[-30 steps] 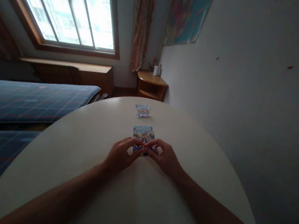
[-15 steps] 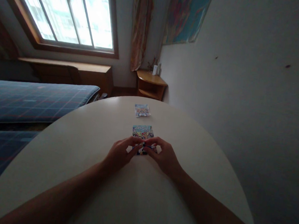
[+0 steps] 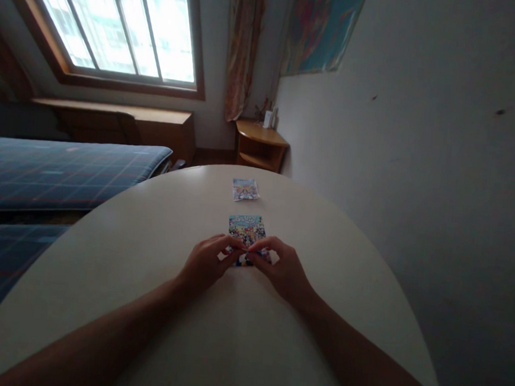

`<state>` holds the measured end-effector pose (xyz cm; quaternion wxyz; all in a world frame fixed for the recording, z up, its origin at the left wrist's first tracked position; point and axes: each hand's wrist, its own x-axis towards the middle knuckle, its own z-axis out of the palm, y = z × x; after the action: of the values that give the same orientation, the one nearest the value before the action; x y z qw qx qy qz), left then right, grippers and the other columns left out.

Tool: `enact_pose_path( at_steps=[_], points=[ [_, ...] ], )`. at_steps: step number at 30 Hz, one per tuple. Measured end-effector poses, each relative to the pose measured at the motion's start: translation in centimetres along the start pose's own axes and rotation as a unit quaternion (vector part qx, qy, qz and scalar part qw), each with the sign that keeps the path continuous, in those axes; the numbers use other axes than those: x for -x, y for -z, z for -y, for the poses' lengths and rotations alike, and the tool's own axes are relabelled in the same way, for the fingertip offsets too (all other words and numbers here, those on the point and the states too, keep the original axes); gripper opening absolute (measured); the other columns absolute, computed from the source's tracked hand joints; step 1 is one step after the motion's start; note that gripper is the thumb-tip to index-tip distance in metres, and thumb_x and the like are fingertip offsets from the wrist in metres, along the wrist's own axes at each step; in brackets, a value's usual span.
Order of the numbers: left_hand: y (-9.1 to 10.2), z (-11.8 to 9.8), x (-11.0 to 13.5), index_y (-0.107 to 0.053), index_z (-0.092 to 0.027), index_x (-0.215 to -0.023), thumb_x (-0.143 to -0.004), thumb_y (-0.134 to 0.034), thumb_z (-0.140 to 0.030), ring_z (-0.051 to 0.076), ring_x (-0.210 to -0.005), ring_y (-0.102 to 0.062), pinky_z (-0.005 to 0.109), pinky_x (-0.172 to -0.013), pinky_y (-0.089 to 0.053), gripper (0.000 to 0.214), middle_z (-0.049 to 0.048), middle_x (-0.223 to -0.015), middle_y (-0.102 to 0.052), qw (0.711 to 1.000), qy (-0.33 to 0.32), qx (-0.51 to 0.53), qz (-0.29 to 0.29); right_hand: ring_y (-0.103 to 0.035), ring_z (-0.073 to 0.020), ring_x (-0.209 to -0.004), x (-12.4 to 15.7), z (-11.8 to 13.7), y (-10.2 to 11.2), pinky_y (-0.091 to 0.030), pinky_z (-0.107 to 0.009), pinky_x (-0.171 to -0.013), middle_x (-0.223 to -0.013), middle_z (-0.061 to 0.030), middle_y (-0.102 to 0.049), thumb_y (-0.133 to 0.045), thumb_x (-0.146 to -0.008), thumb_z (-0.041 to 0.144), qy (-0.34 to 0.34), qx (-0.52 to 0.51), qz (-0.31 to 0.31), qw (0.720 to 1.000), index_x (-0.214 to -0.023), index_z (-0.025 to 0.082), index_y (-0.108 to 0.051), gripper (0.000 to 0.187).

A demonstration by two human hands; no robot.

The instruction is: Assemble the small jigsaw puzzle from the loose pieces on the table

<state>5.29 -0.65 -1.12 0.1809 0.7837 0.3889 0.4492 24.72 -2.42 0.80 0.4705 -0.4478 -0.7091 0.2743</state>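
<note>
A colourful printed card or booklet (image 3: 246,226), crowded with small figures, lies on the white table (image 3: 185,211). Over its near half, my left hand (image 3: 210,259) has thumb and fingers pinched together. My right hand (image 3: 281,266) mirrors it, also pinching, and the fingertips of both hands meet or nearly meet. Whatever is between the fingertips is too small and dark to make out. Beyond the card lies a smaller printed packet or sheet (image 3: 245,189) with a wrinkled edge.
The round table's far edge faces a wooden corner shelf (image 3: 262,135) with small items on it. Left of the table is a bed with a blue plaid mattress (image 3: 63,172). A pale wall (image 3: 397,168) runs close on the right.
The fingertips have shifted slightly while staying pinched over the card. The card and the sheet beyond it lie where they were.
</note>
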Motion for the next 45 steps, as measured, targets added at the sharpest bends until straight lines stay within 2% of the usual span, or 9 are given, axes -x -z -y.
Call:
enact_pose_path(
  at_steps=[9, 17, 29, 36, 45],
  points=[
    [0.28, -0.81, -0.1, -0.07, -0.018, -0.089, -0.087, -0.064, -0.022, 0.012, -0.065, -0.066, 0.016, -0.05, -0.053, 0.008, 0.0038, -0.083, -0.073, 1.0, -0.021, 0.006, -0.006, -0.068, -0.0168, -0.085, -0.13, -0.54, 0.0, -0.05, -0.03, -0.079, -0.086, 0.0003, -0.072, -0.074, -0.081, 0.028, 0.019, 0.011, -0.006, 1.0, -0.086, 0.026, -0.071, 0.006],
    [0.36, -0.71, -0.24, -0.07, -0.017, -0.086, -0.087, -0.064, -0.022, 0.011, -0.062, -0.065, 0.017, -0.051, -0.053, 0.008, 0.0041, -0.081, -0.073, 1.0, -0.024, 0.002, -0.004, -0.067, -0.0174, -0.085, -0.11, -0.23, 0.09, -0.049, -0.031, -0.079, -0.087, -0.001, -0.073, -0.072, -0.082, 0.03, 0.013, 0.039, 0.001, 0.999, -0.089, 0.024, -0.071, 0.009],
    [0.09, -0.41, -0.12, -0.07, -0.02, -0.09, -0.088, -0.064, -0.024, 0.012, -0.067, -0.067, 0.019, -0.058, -0.056, 0.008, 0.0031, -0.086, -0.074, 1.0, -0.011, 0.001, -0.004, -0.067, -0.0182, -0.091, -0.16, -0.39, -0.08, -0.05, -0.033, -0.084, -0.093, -0.0033, -0.072, -0.07, -0.083, 0.029, 0.028, 0.003, 0.007, 1.0, -0.09, 0.023, -0.069, 0.009],
    [0.08, -0.25, -0.11, -0.069, -0.018, -0.089, -0.089, -0.062, -0.026, 0.011, -0.061, -0.066, 0.019, -0.054, -0.054, 0.01, 0.002, -0.08, -0.074, 1.0, -0.014, -0.02, -0.003, -0.067, -0.017, -0.083, -0.08, -0.64, -0.05, -0.05, -0.03, -0.079, -0.086, -0.0009, -0.072, -0.07, -0.084, 0.027, 0.015, 0.043, -0.003, 0.999, -0.09, 0.024, -0.07, 0.007],
    [-0.09, -0.01, -0.01, -0.066, -0.019, -0.095, -0.089, -0.063, -0.025, 0.011, -0.066, -0.067, 0.02, -0.061, -0.056, 0.01, 0.0018, -0.082, -0.072, 1.0, -0.006, 0.002, 0.001, -0.067, -0.017, -0.08, -0.25, -0.42, -0.06, -0.051, -0.03, -0.077, -0.086, -0.0017, -0.073, -0.068, -0.084, 0.028, 0.02, 0.055, -0.007, 0.998, -0.092, 0.024, -0.07, 0.009]
  ],
)
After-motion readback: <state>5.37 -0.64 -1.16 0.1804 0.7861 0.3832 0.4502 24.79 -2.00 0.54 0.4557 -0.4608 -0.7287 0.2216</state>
